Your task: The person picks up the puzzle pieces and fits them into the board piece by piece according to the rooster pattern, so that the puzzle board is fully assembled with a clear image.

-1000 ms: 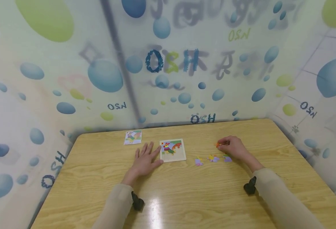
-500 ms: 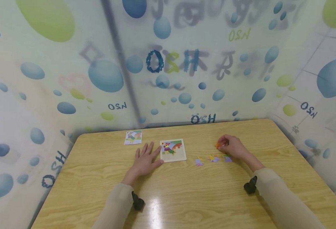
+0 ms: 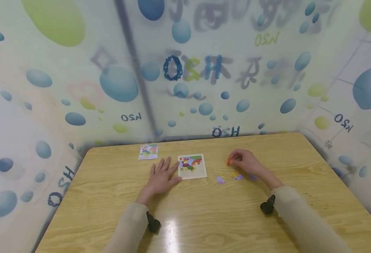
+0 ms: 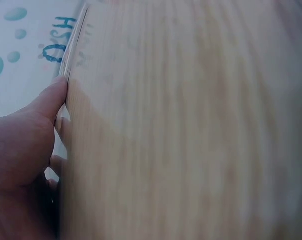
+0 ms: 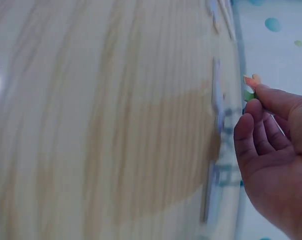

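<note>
My left hand (image 3: 161, 178) lies flat with spread fingers, its fingertips touching the left edge of a jigsaw puzzle board (image 3: 199, 174). Part of a rooster picture fills the board's upper area, while its lower part is bare and pale. Between thumb and fingers, my right hand (image 3: 246, 162) pinches an orange puzzle piece (image 3: 228, 161), to the right of the board. In the right wrist view the same puzzle piece (image 5: 249, 95) shows orange and green, held off the tabletop. The left wrist view has the left hand (image 4: 23, 145) at the table surface; the board is out of sight there.
Three loose puzzle pieces lie in a row in front of the right hand: a lilac piece (image 3: 221, 179), a yellow-and-lilac piece (image 3: 236, 176) and another lilac piece (image 3: 253, 177). A rooster picture card (image 3: 148, 152) lies at the back left of the wooden table (image 3: 204, 214).
My right hand has moved left toward the board, carrying the orange puzzle piece and uncovering more of the table on its right. My left hand stays against the board.
</note>
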Action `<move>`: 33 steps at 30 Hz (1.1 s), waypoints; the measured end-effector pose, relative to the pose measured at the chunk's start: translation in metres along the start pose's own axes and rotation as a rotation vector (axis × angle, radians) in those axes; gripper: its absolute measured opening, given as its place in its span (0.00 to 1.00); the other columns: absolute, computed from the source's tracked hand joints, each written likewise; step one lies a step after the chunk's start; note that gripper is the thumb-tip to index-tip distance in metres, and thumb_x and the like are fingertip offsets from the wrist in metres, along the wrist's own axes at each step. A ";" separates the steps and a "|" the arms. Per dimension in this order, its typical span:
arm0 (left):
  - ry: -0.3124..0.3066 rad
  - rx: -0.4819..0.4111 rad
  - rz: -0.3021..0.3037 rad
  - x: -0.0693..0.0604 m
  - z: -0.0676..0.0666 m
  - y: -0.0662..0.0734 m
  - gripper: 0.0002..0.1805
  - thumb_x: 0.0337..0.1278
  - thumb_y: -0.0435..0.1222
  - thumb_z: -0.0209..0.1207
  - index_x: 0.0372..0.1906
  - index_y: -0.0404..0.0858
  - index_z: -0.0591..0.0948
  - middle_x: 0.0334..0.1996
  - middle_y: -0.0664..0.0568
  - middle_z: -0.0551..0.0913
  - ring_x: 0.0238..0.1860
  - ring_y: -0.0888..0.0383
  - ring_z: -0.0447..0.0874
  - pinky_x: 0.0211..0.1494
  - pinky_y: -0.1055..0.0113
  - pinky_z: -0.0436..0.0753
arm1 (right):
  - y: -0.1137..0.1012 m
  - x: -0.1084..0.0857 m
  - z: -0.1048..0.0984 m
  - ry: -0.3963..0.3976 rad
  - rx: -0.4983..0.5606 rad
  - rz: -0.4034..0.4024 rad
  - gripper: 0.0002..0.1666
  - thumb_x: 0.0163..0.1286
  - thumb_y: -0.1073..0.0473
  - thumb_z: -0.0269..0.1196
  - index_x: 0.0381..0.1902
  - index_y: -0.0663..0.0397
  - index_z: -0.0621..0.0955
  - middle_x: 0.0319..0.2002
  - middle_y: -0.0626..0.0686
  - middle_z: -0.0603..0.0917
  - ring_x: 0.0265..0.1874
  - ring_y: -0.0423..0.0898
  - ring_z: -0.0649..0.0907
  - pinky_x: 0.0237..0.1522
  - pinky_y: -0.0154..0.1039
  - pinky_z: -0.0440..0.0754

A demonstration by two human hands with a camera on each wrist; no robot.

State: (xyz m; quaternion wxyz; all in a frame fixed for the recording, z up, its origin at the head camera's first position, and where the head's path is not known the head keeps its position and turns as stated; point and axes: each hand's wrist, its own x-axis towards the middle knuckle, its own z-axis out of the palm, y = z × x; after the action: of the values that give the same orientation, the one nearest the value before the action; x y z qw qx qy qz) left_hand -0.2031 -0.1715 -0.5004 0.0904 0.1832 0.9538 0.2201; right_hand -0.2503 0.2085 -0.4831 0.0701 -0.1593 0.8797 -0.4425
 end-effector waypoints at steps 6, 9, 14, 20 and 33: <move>0.015 0.003 0.006 0.001 0.002 -0.003 0.39 0.75 0.59 0.51 0.82 0.48 0.59 0.82 0.40 0.42 0.81 0.37 0.32 0.74 0.33 0.31 | -0.011 0.011 0.019 -0.039 0.050 -0.008 0.06 0.74 0.66 0.64 0.45 0.62 0.82 0.40 0.55 0.84 0.38 0.48 0.82 0.41 0.42 0.81; 0.014 0.004 0.006 0.001 0.001 -0.001 0.39 0.75 0.57 0.52 0.81 0.46 0.60 0.82 0.39 0.43 0.81 0.36 0.33 0.74 0.32 0.31 | -0.018 0.016 0.028 -0.047 0.062 -0.030 0.05 0.73 0.66 0.64 0.45 0.63 0.82 0.39 0.54 0.84 0.38 0.48 0.82 0.42 0.43 0.81; 0.011 0.010 0.002 -0.002 -0.005 0.006 0.37 0.75 0.54 0.54 0.81 0.43 0.62 0.82 0.36 0.45 0.80 0.34 0.36 0.74 0.31 0.34 | -0.028 0.023 0.042 -0.078 0.086 -0.063 0.05 0.74 0.66 0.64 0.45 0.62 0.82 0.40 0.53 0.84 0.40 0.48 0.82 0.45 0.44 0.80; 0.006 0.007 -0.003 -0.002 -0.004 0.007 0.37 0.75 0.54 0.54 0.81 0.44 0.62 0.82 0.37 0.45 0.81 0.34 0.35 0.74 0.32 0.34 | -0.034 0.029 0.056 -0.085 0.096 -0.054 0.05 0.73 0.67 0.63 0.45 0.61 0.82 0.40 0.53 0.84 0.39 0.47 0.82 0.42 0.41 0.80; 0.019 0.005 0.001 0.001 0.002 0.000 0.38 0.75 0.58 0.51 0.81 0.47 0.60 0.82 0.39 0.43 0.81 0.37 0.33 0.75 0.33 0.31 | -0.047 0.043 0.074 -0.108 0.089 -0.083 0.05 0.72 0.67 0.65 0.44 0.62 0.83 0.38 0.52 0.85 0.39 0.46 0.82 0.45 0.43 0.80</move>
State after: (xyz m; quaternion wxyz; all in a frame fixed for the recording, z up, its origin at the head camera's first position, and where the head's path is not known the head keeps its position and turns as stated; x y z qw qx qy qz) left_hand -0.2033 -0.1709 -0.5021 0.0809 0.1819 0.9551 0.2196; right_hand -0.2610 0.1114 -0.4893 0.1060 -0.2158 0.8468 -0.4745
